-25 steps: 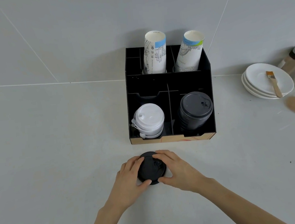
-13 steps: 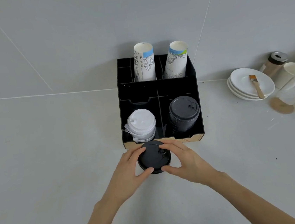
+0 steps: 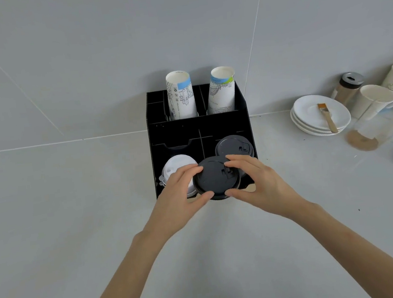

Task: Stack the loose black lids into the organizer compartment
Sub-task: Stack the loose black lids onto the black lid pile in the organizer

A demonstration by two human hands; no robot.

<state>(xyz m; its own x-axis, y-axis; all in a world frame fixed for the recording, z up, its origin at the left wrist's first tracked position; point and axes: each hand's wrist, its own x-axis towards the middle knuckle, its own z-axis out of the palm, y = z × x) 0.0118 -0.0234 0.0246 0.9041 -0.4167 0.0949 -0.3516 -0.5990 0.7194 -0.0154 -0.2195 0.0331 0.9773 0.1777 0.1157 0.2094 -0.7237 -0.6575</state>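
Note:
A short stack of black lids (image 3: 214, 178) is held in the air over the front edge of the black organizer (image 3: 198, 126). My left hand (image 3: 180, 196) grips its left rim and my right hand (image 3: 259, 184) grips its right rim. Just behind it, a taller stack of black lids (image 3: 234, 145) fills the organizer's front right compartment. White lids (image 3: 177, 169) sit in the front left compartment, partly hidden by my left fingers.
Two stacks of printed paper cups (image 3: 180, 95) stand in the organizer's back compartments against the wall. To the right are stacked white saucers (image 3: 309, 114) with a small brush (image 3: 326, 115), a shaker jar (image 3: 347, 88), paper cups (image 3: 373, 100) and a clear pitcher (image 3: 379, 125).
Both hands have lifted the black lids off the counter and carried them forward, up over the organizer's front edge. The camera has moved closer and tilted.

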